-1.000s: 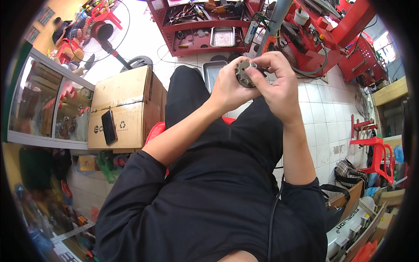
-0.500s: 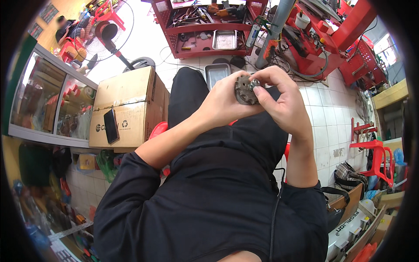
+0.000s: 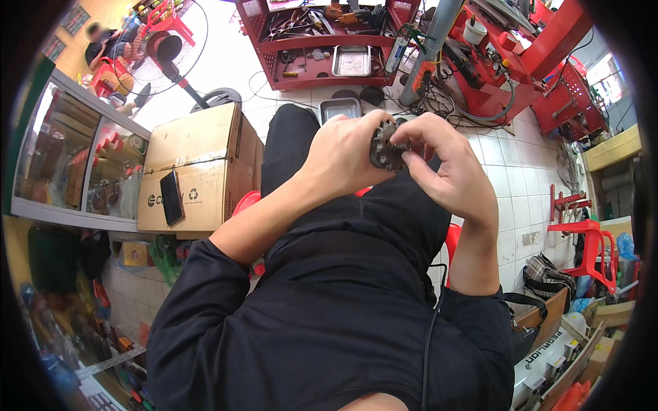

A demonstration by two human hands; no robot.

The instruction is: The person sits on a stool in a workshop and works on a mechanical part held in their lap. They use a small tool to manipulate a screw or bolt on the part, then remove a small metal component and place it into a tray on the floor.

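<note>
A round, dark metal part (image 3: 381, 146) with a notched edge is held over my lap. My left hand (image 3: 344, 152) wraps around its left side, fingers mostly hidden behind it. The curled fingers of my right hand (image 3: 444, 168) pinch at the right of its face, covering the part's centre. Beneath both hands are my black-trousered legs, and beyond them a steel tray (image 3: 339, 107) lies on the floor.
A cardboard box (image 3: 185, 137) with a phone (image 3: 172, 195) stands left, beside a glass cabinet (image 3: 62, 151). A red tool cart (image 3: 288, 44), a fan (image 3: 164, 48) and a seated person (image 3: 99, 48) are beyond. Red machinery (image 3: 541, 48) and a stool (image 3: 589, 240) stand right.
Both hands came lower and nearer to my body with the part. In the last half second my right fingers curled further over its face, hiding the bolt seen earlier, and the part turned more edge-on.
</note>
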